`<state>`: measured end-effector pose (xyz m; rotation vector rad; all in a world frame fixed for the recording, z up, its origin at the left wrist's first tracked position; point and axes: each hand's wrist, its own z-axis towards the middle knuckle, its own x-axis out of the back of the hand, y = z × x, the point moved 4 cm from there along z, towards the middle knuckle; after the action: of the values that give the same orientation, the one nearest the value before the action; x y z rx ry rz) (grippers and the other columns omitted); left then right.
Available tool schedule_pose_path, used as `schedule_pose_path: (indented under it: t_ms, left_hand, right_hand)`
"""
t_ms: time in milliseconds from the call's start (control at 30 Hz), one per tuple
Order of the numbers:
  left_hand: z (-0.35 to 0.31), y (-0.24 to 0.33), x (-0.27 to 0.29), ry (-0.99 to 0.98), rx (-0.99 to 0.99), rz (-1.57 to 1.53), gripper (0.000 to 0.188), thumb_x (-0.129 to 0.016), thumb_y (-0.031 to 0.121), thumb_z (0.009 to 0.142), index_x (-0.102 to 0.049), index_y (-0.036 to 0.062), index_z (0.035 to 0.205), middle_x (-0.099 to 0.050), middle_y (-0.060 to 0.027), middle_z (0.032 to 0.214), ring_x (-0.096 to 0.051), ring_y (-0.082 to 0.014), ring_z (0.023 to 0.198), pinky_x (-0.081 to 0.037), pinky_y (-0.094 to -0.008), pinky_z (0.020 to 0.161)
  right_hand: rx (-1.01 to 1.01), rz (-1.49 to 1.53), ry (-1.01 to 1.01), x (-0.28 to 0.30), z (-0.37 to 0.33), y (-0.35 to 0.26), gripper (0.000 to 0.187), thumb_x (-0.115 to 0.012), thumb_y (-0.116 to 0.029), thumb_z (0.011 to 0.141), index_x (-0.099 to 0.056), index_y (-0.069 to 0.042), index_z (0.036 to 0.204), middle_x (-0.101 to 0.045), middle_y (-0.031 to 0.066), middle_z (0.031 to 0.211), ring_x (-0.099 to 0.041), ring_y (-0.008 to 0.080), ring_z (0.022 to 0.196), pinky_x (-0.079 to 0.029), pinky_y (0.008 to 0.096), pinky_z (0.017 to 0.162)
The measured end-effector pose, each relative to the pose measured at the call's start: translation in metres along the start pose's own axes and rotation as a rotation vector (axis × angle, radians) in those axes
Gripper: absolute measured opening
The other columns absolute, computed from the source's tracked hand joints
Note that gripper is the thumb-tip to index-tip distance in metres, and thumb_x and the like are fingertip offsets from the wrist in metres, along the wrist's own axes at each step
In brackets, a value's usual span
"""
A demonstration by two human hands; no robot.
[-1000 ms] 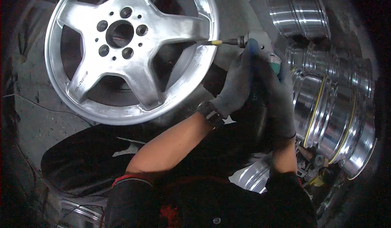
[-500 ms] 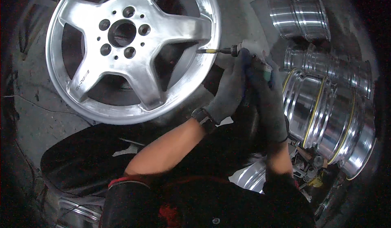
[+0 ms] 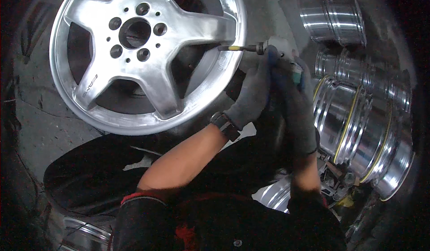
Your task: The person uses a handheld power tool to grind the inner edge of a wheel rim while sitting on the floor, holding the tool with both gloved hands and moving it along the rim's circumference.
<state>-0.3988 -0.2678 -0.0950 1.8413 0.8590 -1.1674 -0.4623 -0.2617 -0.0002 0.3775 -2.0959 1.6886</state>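
A silver five-spoke alloy wheel (image 3: 150, 87) lies face up at the upper left, its spokes brushed and its middle hole showing. My left hand (image 3: 253, 92), in a grey work glove with a watch at the wrist, is closed round the front of a hand-held die grinder (image 3: 278, 44). Behind it my gloved right hand (image 3: 299, 112) grips the same tool near a green part of its body. The grinder's thin shaft (image 3: 236, 48), banded in yellow, points left over the wheel's outer lip. Its tip reaches the inner rim beside the right-hand spoke; whether it touches I cannot tell.
Several shiny wheel barrels (image 3: 349, 121) lie on their sides at the right, some with yellow bands. Another barrel (image 3: 332, 16) stands at the upper right. Small scrap parts (image 3: 340, 181) sit below them. My dark-clad leg (image 3: 89, 170) extends along the near side of the wheel.
Both hands and the grinder have shifted slightly upward in the picture, and the tip now sits a little higher along the wheel's rim. My grip appears unchanged.
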Motion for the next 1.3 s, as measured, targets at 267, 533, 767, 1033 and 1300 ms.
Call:
schedule_pose_path:
  t_ms: [267, 533, 767, 1033, 1300]
  left_hand:
    - [-0.001, 0.001, -0.011, -0.025, -0.043, -0.007, 0.056, -0.042, 0.053, 0.108, -0.053, 0.007, 0.139, -0.062, -0.0082, 0.128, -0.061, -0.0196, 0.117, -0.048, -0.0357, 0.106]
    - [0.002, 0.009, -0.012, -0.129, -0.077, -0.114, 0.056, -0.041, 0.052, 0.109, -0.053, 0.0068, 0.139, -0.062, -0.0089, 0.129, -0.062, -0.02, 0.117, -0.05, -0.0349, 0.104]
    - [0.002, 0.011, -0.014, -0.112, -0.161, -0.121, 0.054, -0.036, 0.049, 0.111, -0.051, 0.0061, 0.14, -0.061, -0.009, 0.131, -0.06, -0.0205, 0.121, -0.047, -0.0358, 0.108]
    - [0.003, 0.004, -0.013, -0.106, -0.119, -0.028, 0.056, -0.033, 0.049, 0.111, -0.05, 0.0054, 0.143, -0.059, -0.0103, 0.134, -0.058, -0.0218, 0.124, -0.045, -0.0365, 0.111]
    - [-0.001, 0.007, -0.012, -0.089, -0.106, 0.017, 0.056, -0.033, 0.048, 0.112, -0.049, 0.004, 0.142, -0.059, -0.0112, 0.134, -0.058, -0.0209, 0.124, -0.046, -0.0355, 0.11]
  right_hand:
    - [0.027, -0.101, 0.02, 0.007, -0.003, -0.017, 0.062, -0.074, -0.035, 0.097, -0.049, -0.001, 0.142, -0.062, 0.0153, 0.126, -0.062, 0.0199, 0.111, -0.054, 0.0311, 0.09]
    - [-0.034, -0.092, -0.025, 0.007, 0.007, -0.013, 0.063, -0.074, -0.039, 0.096, -0.05, 0.0, 0.139, -0.064, 0.0174, 0.124, -0.063, 0.0208, 0.112, -0.054, 0.033, 0.093]
    - [0.11, -0.3, -0.03, 0.007, 0.015, -0.011, 0.054, -0.068, -0.033, 0.099, -0.054, 0.0, 0.138, -0.064, 0.0104, 0.123, -0.062, 0.0174, 0.109, -0.05, 0.0317, 0.096]
    - [-0.086, -0.079, -0.047, 0.007, 0.005, -0.017, 0.064, -0.074, -0.036, 0.096, -0.049, 0.001, 0.141, -0.063, 0.0172, 0.126, -0.063, 0.0198, 0.112, -0.054, 0.0324, 0.093]
    - [-0.085, 0.027, -0.032, 0.004, 0.001, -0.017, 0.06, -0.074, -0.032, 0.097, -0.048, 0.001, 0.141, -0.063, 0.016, 0.125, -0.063, 0.02, 0.11, -0.055, 0.0307, 0.09]
